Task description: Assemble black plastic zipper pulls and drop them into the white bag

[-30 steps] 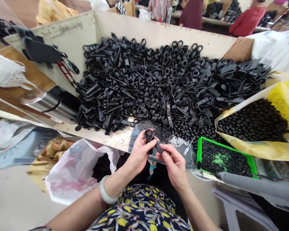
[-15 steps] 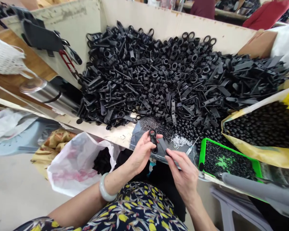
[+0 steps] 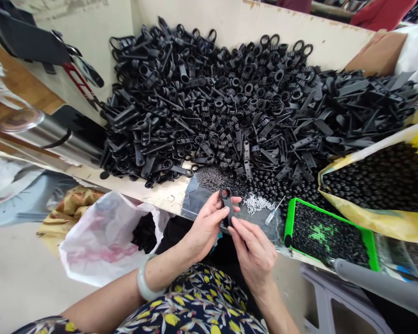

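Note:
My left hand is closed round a black plastic part with a ring end, held upright with the ring at the top. A flat black plastic strip lies against the lower part of it. The fingertips of my right hand pinch the strip's bottom end; whether the two pieces are joined I cannot make out. Just beyond my fingers lie a heap of small silvery pins and a small screwdriver with a clear handle.
A big pile of black plastic parts fills the walled bench. To the right are a green tray of small black pieces and a yellow-white sack of black balls. A steel flask lies left; a white bag hangs below.
My right hand has moved left and brought the flat strip from beside the ring-ended part up against it. The view has shifted slightly.

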The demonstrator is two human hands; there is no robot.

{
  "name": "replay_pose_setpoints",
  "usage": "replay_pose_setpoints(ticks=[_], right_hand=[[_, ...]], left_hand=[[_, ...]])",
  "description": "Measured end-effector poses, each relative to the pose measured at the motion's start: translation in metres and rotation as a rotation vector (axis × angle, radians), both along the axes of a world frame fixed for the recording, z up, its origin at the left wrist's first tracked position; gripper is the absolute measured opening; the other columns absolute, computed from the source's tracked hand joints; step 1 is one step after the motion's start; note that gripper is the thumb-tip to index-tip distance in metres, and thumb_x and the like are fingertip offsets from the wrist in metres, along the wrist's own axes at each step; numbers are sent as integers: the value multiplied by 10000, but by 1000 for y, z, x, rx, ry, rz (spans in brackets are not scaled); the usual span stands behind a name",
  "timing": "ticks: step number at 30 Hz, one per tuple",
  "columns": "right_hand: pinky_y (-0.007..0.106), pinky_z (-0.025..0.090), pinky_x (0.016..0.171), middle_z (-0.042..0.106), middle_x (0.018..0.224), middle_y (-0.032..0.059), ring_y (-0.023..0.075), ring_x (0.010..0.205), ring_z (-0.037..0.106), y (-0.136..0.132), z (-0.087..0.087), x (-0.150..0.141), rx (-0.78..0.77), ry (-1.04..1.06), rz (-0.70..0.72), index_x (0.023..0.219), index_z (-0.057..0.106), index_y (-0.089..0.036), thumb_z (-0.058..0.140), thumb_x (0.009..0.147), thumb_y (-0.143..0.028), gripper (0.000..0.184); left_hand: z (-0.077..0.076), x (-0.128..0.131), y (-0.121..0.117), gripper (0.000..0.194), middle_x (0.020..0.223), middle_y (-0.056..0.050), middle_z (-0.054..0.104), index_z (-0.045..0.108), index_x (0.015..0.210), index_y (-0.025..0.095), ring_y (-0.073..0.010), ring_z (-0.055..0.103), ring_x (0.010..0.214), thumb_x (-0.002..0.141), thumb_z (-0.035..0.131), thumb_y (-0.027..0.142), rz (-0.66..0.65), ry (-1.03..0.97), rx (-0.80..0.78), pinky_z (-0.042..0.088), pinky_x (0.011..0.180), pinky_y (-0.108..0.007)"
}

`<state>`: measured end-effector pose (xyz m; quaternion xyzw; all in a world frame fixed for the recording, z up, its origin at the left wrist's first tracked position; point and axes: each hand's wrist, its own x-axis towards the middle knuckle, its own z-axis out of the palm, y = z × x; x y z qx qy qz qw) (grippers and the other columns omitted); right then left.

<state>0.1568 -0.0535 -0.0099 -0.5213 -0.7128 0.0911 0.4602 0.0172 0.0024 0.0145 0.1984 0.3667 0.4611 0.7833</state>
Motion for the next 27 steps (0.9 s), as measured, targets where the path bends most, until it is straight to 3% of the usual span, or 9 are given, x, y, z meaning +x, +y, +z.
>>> replay_pose_setpoints(ticks=[16,23,27], right_hand=[[332,632,747,786,1025,50,185,827,746,-6,-10,-4,0,1,34,1391,672,-298,712,917,-40,541],[338,624,730,777,1005,44,187,824,741,-10,-16,-5,4,23,23,1445,629,-318,693,920,-13,611],[316,616,728,778,991,52,171,799,734,-11,-16,-4,48,-44,10,1455,620,-284,714,900,8,635]], left_hand=[[-3,5,-7,346,1268,-98,717,661,1226,224,-216,671,1130,898,769,248,-30,-74,-32,489,1006,-345],[-1,7,-9,303,1066,-80,737,675,1191,194,-186,696,976,922,759,303,-39,-74,-21,522,942,-325],[-2,7,-9,313,1077,-98,735,683,1194,178,-189,700,968,949,731,369,-61,-32,20,535,920,-319]])
